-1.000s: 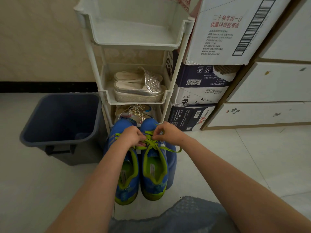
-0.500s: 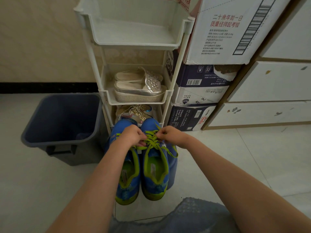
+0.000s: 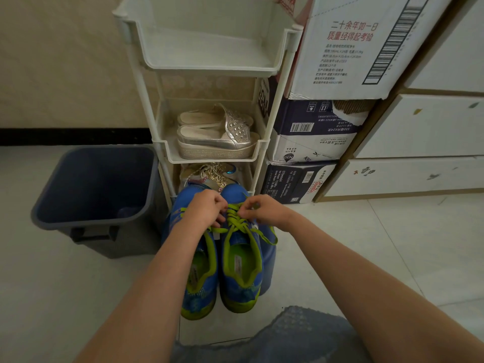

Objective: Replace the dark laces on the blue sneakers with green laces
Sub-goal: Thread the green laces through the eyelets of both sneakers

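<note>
Standing side by side on the tiled floor (image 3: 353, 258), heels toward the person, toes at the foot of the white rack (image 3: 284, 82): blue sneakers (image 3: 242, 286), one pair, lime lining.

- Green laces (image 3: 237, 222): threaded across the right-hand shoe, one loose end trailing over its outer side.
- Left hand (image 3: 207, 213): fingers curled, pinching the lace at the left edge of that lacing.
- Right hand (image 3: 264, 210): fingers curled, pinching the lace at the right edge, near the other hand but apart.
- Left-hand shoe: partly hidden under the left forearm, green lace showing near its toe.
- Dark blue object beside or beneath the right-hand shoe: kind not to be told.
- Rack, middle tier: silver platform sandals (image 3: 217, 140).
- Rack, lowest tier: glittery laced shoe (image 3: 209, 174).
- Just left of the rack: grey bin (image 3: 94, 221).
- Right of the rack: stacked cardboard boxes (image 3: 335, 56), and beyond them white drawers (image 3: 424, 127).
</note>
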The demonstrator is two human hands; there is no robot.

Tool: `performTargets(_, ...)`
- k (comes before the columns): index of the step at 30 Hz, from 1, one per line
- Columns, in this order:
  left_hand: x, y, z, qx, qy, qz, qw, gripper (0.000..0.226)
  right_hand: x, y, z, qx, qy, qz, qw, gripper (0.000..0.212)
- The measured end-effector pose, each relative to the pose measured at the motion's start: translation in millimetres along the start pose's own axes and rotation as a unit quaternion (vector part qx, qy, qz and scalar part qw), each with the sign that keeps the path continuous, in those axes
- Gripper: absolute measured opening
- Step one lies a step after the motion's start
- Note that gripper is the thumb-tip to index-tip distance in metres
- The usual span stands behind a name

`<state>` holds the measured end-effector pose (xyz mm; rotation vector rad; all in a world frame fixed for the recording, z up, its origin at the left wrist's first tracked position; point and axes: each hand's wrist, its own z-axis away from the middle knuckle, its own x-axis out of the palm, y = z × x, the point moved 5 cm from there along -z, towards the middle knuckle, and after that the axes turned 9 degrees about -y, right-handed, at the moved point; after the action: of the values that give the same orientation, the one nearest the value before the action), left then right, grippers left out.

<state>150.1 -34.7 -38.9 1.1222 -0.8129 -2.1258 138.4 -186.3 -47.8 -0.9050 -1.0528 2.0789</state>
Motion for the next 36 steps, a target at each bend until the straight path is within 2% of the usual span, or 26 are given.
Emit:
performTargets(4,2.0,3.3,-0.6,0.027,0.037,-0.081,0.996,0.011,2.8,5.0,1.7,0.02,-0.024,-0.095,0.995,0.019)
performTargets(8,6.3,3.9,0.3,0.039,0.047,-0.125,0.99,0.009,1.5,9.7,-2.2,0.029,-0.019,-0.102,0.994,0.025)
performTargets(12,8.1,4.6,-0.4,0.056,0.027,-0.115,0.991,0.003,-0.9,12.8,-3.4,0.037,-0.015,-0.119,0.992,0.018)
performTargets(14,8.4,3.4,-1.2,0.052,0.026,-0.109,0.992,0.002,-6.4,13.5,-2.1,0.037,0.015,-0.13,0.991,0.021)
performTargets(17,10.3,2.0,-2.7,0.02,0.021,-0.105,0.994,0.01,-17.6,14.7,2.6,0.033,0.086,-0.125,0.988,0.023)
performTargets(20,15.1,-1.2,-5.7,-0.017,0.012,-0.104,0.994,0.016,-19.8,17.7,4.5,0.031,0.1,-0.101,0.989,0.022)
performTargets(26,9.8,-13.3,-11.8,-0.095,0.012,0.051,0.994,0.024,-17.9,17.4,1.9,0.026,0.104,-0.09,0.99,0.021)
performTargets(29,9.4,-9.9,-8.6,-0.07,0.003,0.073,0.995,0.025,-15.6,17.1,-0.8,0.031,0.099,-0.066,0.992,0.018)
performTargets(33,7.4,-2.8,-1.8,-0.015,0.004,0.022,1.0,0.013,-12.8,16.8,-6.0,0.017,0.1,-0.066,0.993,0.015)
performTargets(36,6.9,-4.4,-2.3,-0.025,0.019,0.027,0.999,0.014,-12.3,14.8,-11.8,-0.001,0.119,-0.04,0.992,0.012)
